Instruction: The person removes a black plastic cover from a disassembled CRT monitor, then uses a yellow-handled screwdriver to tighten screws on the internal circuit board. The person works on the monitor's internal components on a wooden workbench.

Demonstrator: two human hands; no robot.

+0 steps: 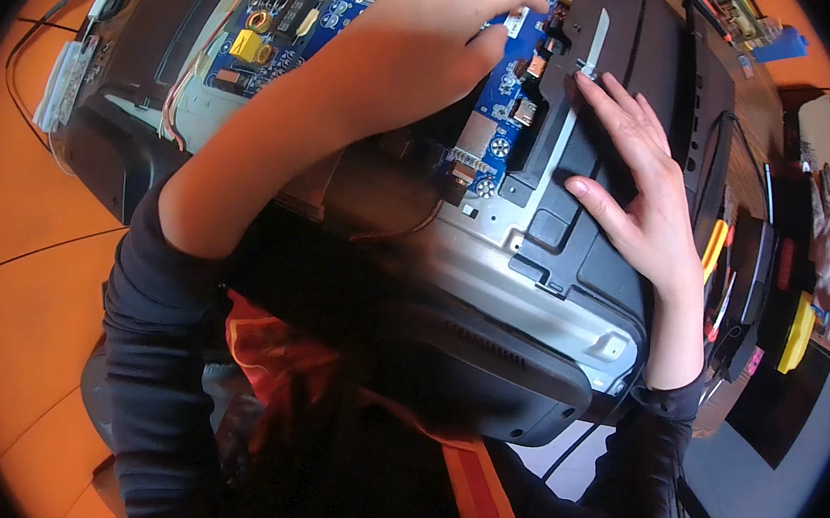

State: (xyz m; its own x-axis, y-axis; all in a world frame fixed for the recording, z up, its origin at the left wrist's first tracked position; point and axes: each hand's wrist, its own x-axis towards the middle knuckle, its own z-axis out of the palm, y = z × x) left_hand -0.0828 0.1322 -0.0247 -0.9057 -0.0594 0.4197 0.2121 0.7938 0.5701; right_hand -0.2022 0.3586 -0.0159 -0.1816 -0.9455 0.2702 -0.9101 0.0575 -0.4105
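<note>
An opened flat-screen set (495, 246), with a metal chassis and black plastic back, lies in front of me. Fixed on it is a blue circuit board (494, 118) with metal port sockets along its right edge. My left hand (446, 20) reaches over the board's upper right part, thumb and forefinger apart, nothing visible between them. Its palm and forearm hide much of the board. My right hand (644, 180) rests with fingers spread on the black plastic panel (584, 244) beside the sockets. A yellow transformer (246, 46) and a copper coil (259, 20) show left of my left forearm.
Thin wires (174, 105) run along the board's left side. Right of the set are a yellow-handled tool (715, 248), another yellow tool (797, 334) and black bins (753, 259). A blue piece (781, 44) lies at the far right. Orange floor tiles (26, 195) spread at left.
</note>
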